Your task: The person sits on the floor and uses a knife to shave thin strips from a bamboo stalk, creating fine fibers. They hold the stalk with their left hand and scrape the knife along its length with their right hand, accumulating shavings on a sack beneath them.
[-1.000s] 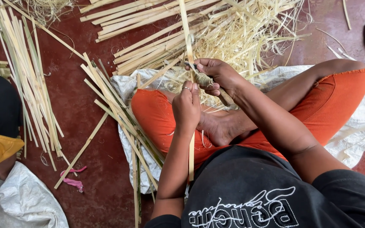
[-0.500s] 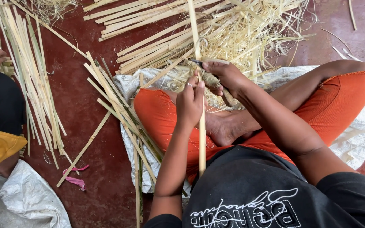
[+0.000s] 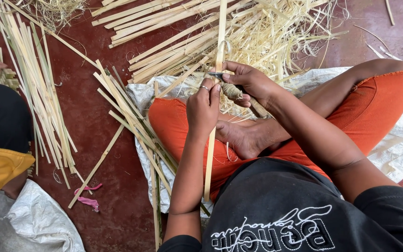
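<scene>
Bamboo strip (image 3: 220, 42): pale, flat, long, upright at frame centre; top end cut off by upper edge. Left hand (image 3: 203, 108) pinches it. Right hand (image 3: 250, 84) grips knife (image 3: 233, 89), blade mostly hidden.

The shavings pile (image 3: 267, 32) lies at twelve o'clock beyond the crossed legs (image 3: 257, 135), the bundle of strips (image 3: 38, 93) at nine, the sack (image 3: 33, 224) at seven.
</scene>
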